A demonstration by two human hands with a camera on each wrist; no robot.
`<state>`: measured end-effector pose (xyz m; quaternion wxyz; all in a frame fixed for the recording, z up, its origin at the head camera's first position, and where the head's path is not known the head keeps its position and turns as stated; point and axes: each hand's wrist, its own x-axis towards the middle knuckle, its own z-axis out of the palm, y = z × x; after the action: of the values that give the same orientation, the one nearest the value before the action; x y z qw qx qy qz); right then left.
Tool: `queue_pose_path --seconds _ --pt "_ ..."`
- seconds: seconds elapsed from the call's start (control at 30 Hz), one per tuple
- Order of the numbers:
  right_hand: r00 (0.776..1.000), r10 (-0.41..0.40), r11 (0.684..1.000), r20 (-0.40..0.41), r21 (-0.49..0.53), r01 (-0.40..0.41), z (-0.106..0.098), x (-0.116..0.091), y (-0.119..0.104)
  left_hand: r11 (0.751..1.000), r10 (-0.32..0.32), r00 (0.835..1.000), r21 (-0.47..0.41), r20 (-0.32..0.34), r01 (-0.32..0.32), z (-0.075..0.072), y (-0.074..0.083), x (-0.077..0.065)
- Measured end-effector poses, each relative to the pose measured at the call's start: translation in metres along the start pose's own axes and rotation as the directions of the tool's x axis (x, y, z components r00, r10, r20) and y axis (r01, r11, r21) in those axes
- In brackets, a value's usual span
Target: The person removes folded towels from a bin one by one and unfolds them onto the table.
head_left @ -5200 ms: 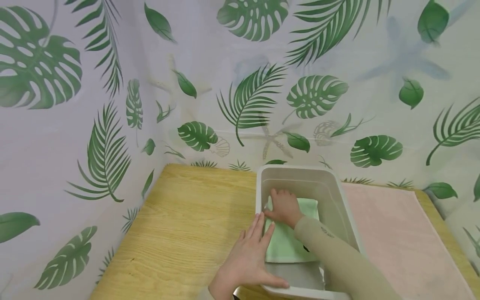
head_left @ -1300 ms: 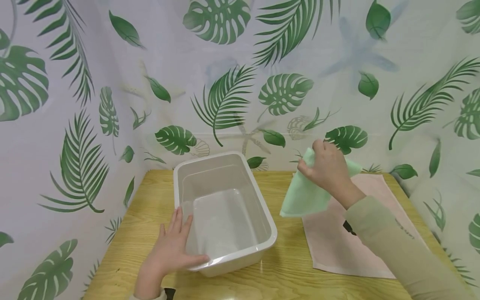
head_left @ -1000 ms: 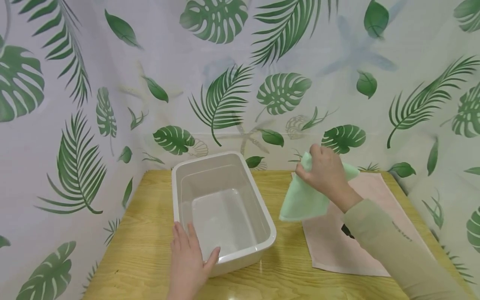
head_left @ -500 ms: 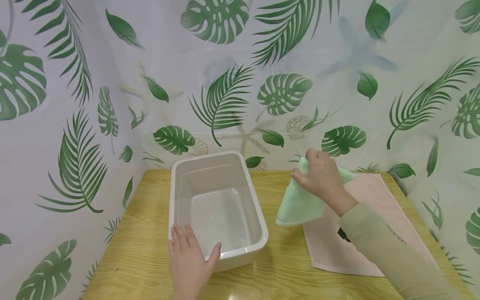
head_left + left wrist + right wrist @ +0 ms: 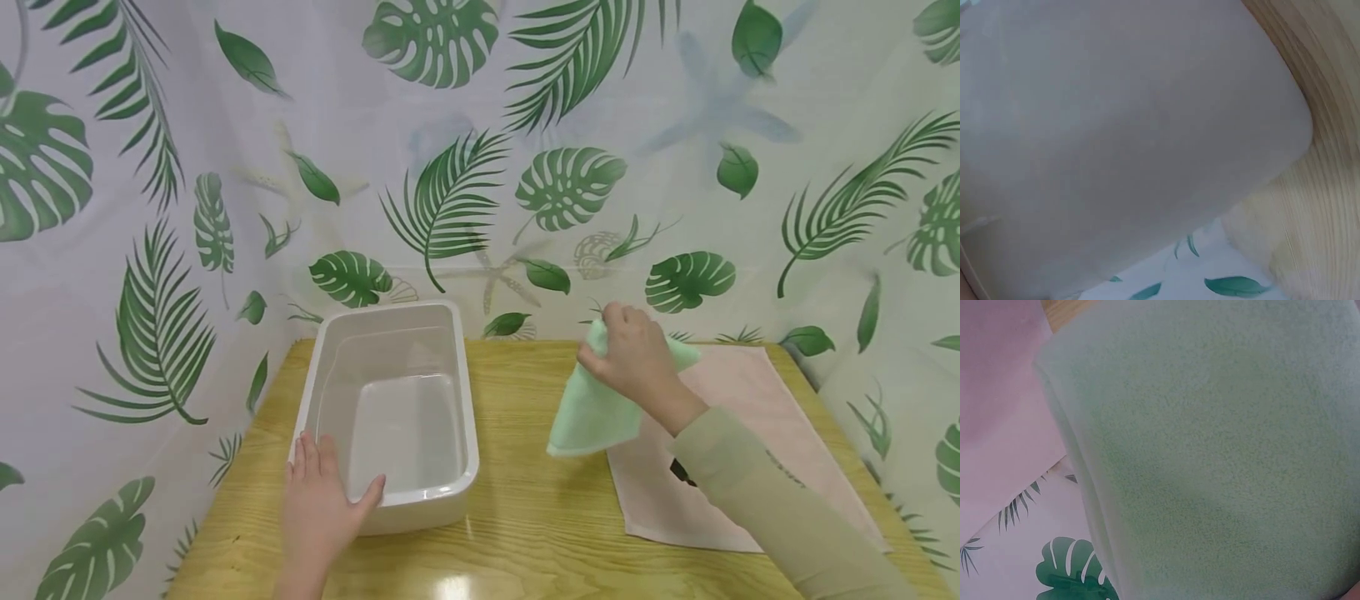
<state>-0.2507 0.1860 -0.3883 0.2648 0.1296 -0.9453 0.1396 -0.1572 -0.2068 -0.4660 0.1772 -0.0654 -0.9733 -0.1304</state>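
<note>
My right hand (image 5: 633, 354) grips a folded light-green towel (image 5: 596, 417) by its upper part, and the towel hangs down in front of the pink one. The same green towel (image 5: 1210, 456) fills most of the right wrist view. My left hand (image 5: 318, 496) rests on the near left corner of a pale grey plastic basin (image 5: 467, 404), fingers straight along the left rim and thumb on the near rim. Nothing lies inside the basin. In the left wrist view the basin's wall (image 5: 1147, 125) takes up most of the picture.
A pink towel (image 5: 652, 500) lies flat on the right of the wooden table (image 5: 525, 500). Leaf-patterned curtains (image 5: 450, 108) hang behind and to the left of the table.
Earlier the green towel lay in the basin; my right hand has lifted it out to the right. The basin has slid left with my left hand at its corner, while the green towel sank slightly.
</note>
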Motion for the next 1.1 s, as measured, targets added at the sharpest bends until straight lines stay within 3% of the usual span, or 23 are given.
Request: queue_pose_path --seconds 0.63,1.1 --pt "0.999 -0.017 1.0 0.041 0.015 0.016 0.011 -0.007 -0.012 0.995 0.029 0.999 0.091 0.028 -0.032 -0.016 -0.066 0.021" --pt "0.991 -0.026 1.0 0.133 0.007 0.025 0.013 -0.016 -0.03 0.998 0.008 0.994 0.056 0.112 -0.015 -0.024 -0.112 0.038"
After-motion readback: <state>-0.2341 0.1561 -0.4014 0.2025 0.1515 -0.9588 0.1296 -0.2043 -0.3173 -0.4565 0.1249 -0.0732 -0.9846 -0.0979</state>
